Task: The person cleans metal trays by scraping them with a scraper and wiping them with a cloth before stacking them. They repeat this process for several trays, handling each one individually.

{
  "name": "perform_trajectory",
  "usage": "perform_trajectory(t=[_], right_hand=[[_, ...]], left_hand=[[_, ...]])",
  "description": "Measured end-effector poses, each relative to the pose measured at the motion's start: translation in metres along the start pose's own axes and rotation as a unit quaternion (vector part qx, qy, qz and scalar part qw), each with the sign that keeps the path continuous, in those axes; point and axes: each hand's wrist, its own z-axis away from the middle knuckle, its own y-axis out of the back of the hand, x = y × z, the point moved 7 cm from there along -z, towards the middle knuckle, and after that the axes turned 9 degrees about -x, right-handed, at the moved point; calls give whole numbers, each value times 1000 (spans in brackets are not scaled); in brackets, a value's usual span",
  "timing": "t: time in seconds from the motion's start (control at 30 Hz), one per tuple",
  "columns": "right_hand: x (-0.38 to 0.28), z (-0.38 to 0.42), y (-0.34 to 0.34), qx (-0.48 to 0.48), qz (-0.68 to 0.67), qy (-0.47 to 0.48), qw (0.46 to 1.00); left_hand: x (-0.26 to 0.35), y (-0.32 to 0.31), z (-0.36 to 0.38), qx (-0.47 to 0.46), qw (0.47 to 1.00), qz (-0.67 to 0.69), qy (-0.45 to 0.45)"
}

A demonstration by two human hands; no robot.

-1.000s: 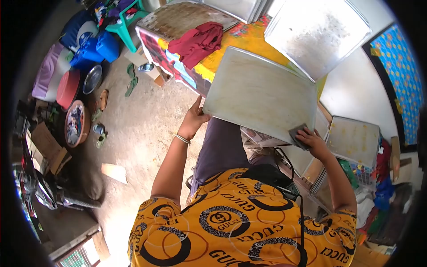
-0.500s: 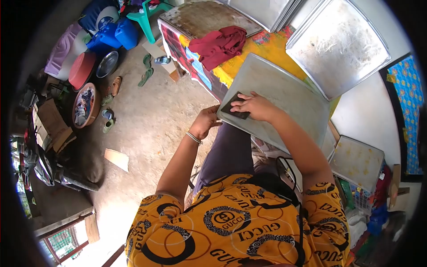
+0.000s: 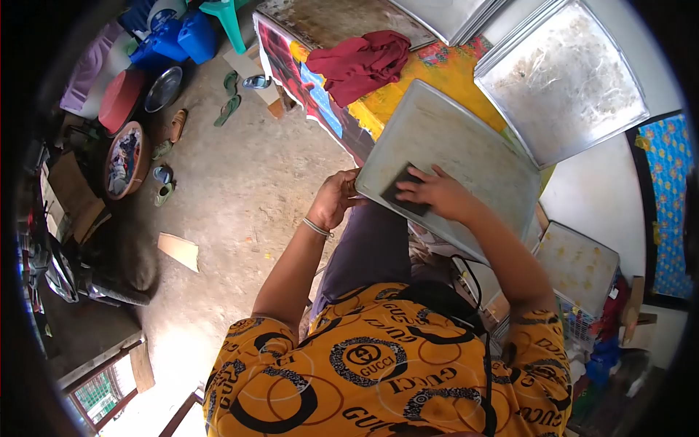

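A shallow metal baking tray (image 3: 473,138) with a raised rim lies tilted over my thighs, its far side against the yellow-covered table. My left hand (image 3: 335,200) grips the tray's near left corner, with the thumb and fingers closed at the rim. On the tray's surface, my right hand (image 3: 445,198) presses a dark rectangular scouring pad (image 3: 398,177) flat under its fingers. The pad sits near the tray's left front part. Dull smudges mark the tray's face.
A maroon cloth (image 3: 364,65) lies on the table beside a brown-stained tray (image 3: 342,25). Stacked metal trays (image 3: 568,80) lean at the right. Another tray (image 3: 579,266) rests on a crate. Slippers (image 3: 229,109) and a clothes-filled basin (image 3: 124,160) are on the floor.
My right hand and the pad have slid right and toward me across the tray. My left hand keeps its hold on the corner. The whole view has shifted slightly.
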Motion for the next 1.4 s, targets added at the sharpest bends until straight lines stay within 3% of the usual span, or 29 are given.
perform_trajectory(t=[0.13, 0.33, 0.5, 0.63, 0.7, 0.8, 0.9, 0.97, 1.03, 1.1, 1.2, 1.23, 1.3, 1.33, 1.37, 1.4], right_hand=[[-12, -49, 16, 29, 15, 33, 999], [1, 19, -4, -56, 17, -41, 997], [-9, -1, 5, 13, 30, -38, 999], [-17, -39, 11, 61, -5, -22, 998], [-18, -26, 6, 31, 3, -43, 999], [-18, 22, -22, -24, 25, -97, 995], [-12, 104, -54, -23, -70, -171, 982], [12, 161, -82, 23, -22, -266, 963], [72, 221, -118, 52, -155, -385, 908], [91, 265, -102, 177, -95, -427, 882], [74, 226, -84, 94, -143, -478, 862], [65, 191, -89, 129, -131, -404, 896], [9, 132, -64, 0, -112, -290, 950], [-17, 120, -45, 99, -105, -197, 970], [-29, 109, -40, 172, -54, -177, 968], [-27, 108, -38, 127, -105, -199, 966]], left_hand=[[0, 7, 0, 27, 999, 0, 24], [1, 7, -7, 32, 999, 5, 28], [-4, 4, -11, 31, 999, -1, -9], [-3, 3, -7, 49, 999, -14, 17], [0, 4, -7, 60, 998, -23, 21], [0, 5, -12, 91, 992, -82, 4], [-2, 9, -18, 126, 988, -79, -33], [-2, 6, -19, 122, 990, -46, -50], [-2, 4, -20, 113, 991, -42, -55], [3, 0, -19, 112, 990, -52, -61], [4, -3, -21, 131, 988, -49, -63], [4, -2, -21, 135, 988, -52, -61], [1, 7, -25, 127, 988, -69, -52], [0, 10, -26, 113, 990, -59, -52], [-1, 11, -29, 89, 994, -52, -45], [-3, 12, -33, 74, 996, -53, -17]])
